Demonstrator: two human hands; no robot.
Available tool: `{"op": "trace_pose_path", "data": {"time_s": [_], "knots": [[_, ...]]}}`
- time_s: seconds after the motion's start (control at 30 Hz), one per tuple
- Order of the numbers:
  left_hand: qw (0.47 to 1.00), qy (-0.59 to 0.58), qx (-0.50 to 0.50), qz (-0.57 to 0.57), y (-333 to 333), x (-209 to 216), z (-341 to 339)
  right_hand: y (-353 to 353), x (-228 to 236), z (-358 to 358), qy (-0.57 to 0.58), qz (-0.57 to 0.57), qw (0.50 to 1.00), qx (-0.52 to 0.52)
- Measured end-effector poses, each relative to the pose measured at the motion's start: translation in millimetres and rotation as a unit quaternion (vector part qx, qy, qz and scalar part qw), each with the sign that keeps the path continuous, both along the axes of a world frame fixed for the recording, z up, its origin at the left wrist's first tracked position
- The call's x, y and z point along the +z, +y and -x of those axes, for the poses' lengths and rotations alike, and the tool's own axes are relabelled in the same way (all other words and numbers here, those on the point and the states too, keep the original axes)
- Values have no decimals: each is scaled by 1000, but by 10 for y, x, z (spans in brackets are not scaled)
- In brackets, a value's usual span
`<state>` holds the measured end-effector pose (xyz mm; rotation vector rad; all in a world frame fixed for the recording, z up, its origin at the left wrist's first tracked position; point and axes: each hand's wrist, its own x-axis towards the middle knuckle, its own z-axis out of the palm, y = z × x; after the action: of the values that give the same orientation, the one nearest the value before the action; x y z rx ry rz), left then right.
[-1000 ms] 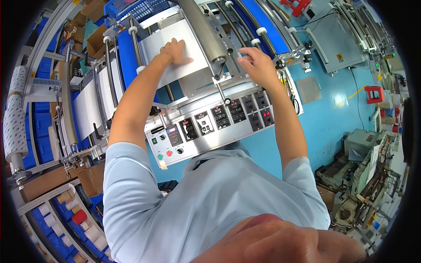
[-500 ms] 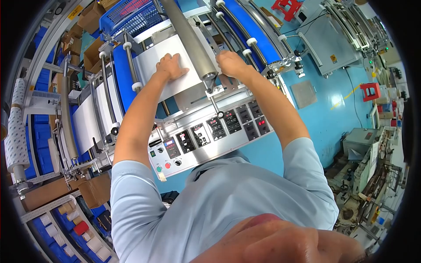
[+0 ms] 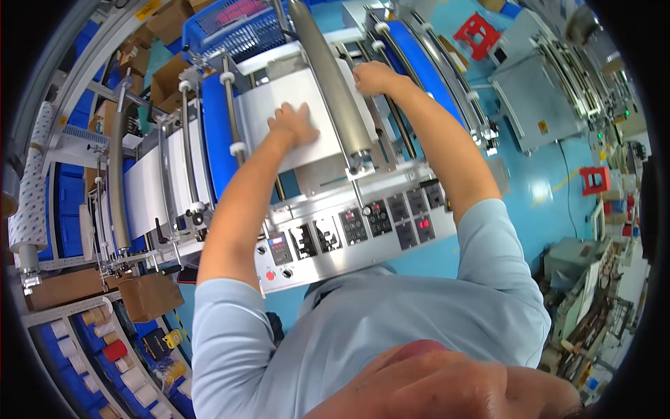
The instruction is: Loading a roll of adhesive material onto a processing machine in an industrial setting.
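A white sheet (image 3: 296, 89) lies across the machine, passing under a thick grey metal roller (image 3: 332, 91). On the sheet, left of the roller, my left hand (image 3: 293, 126) rests flat with its fingers spread. Beyond the roller on its right side, a strip of the same sheet comes out. My right hand (image 3: 374, 78) is closed there, with thumb and fingers pinching the sheet's edge; the fingertips are partly hidden.
A control panel (image 3: 328, 262) with small displays and buttons runs along the machine's near side. Blue belts (image 3: 217, 133) under thin rods flank the sheet. A blue basket (image 3: 244, 43) stands behind. Red stools (image 3: 477, 35) and other machines (image 3: 537, 105) are to the right.
The white sheet now shows on the right side of the roller. My right hand has moved farther away along with that edge. My left hand stays spread on the sheet. The view has shifted slightly.
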<state>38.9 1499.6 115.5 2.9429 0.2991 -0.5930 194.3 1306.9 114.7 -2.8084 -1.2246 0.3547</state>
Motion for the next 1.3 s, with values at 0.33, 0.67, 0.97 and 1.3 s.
{"op": "trace_pose_path", "data": {"time_s": [0.33, 0.67, 0.97, 1.3], "knots": [[999, -5, 31, -5, -26, -92, 111, 721, -350, -827, -24, -85, 979, -183], [999, -14, 31, -1, -30, -139, 66, 624, -492, -964, -109, -150, 982, -24], [999, -45, 10, 17, 63, -243, 134, 485, 189, 19, 13, 71, 997, -22], [979, -177, -25, 99, 162, -526, 205, 169, -54, 272, 21, 89, 996, -23]]}}
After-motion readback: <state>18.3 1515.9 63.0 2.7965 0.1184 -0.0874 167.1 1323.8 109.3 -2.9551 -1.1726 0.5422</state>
